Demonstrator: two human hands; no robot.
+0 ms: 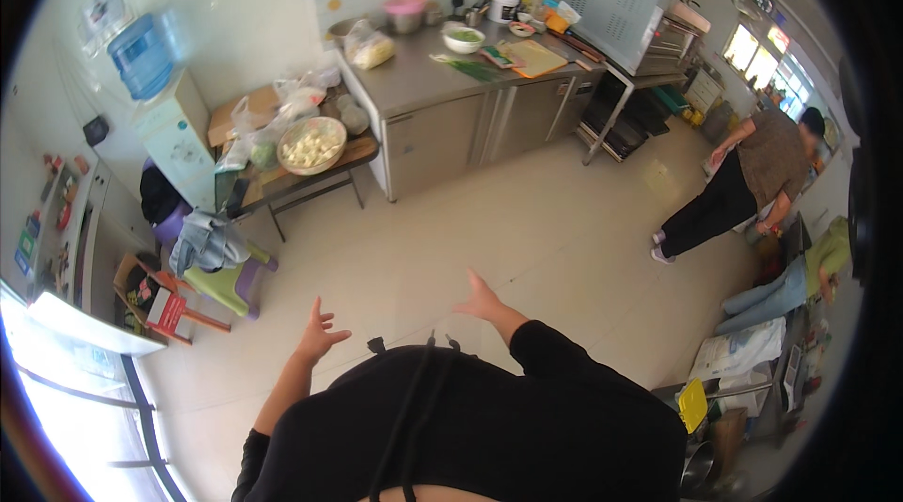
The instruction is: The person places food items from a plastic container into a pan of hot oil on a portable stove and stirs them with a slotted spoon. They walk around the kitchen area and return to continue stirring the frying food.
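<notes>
Both my hands are held out in front of my body over the tiled floor (423, 234). My left hand (319, 340) has its fingers apart and holds nothing. My right hand (482, 299) is also free, thumb and fingers spread. Ahead on the left, a low table (356, 153) bears a large bowl of pale cut pieces (312, 146) and several plastic bags (243, 138). Straight ahead stands a steel counter (416, 89). On it are a bag of pale food (368, 47), a white bowl with chopped greens (463, 40), green onions (471, 69) and a cutting board (534, 57).
A green and purple stool (226, 283) with a denim garment (208, 241) stands left, near a wooden chair (201, 318) and a water dispenser (173, 135). An oven (667, 47) sits back right. Two people (762, 163) are at the right-hand worktop, one in green (822, 258).
</notes>
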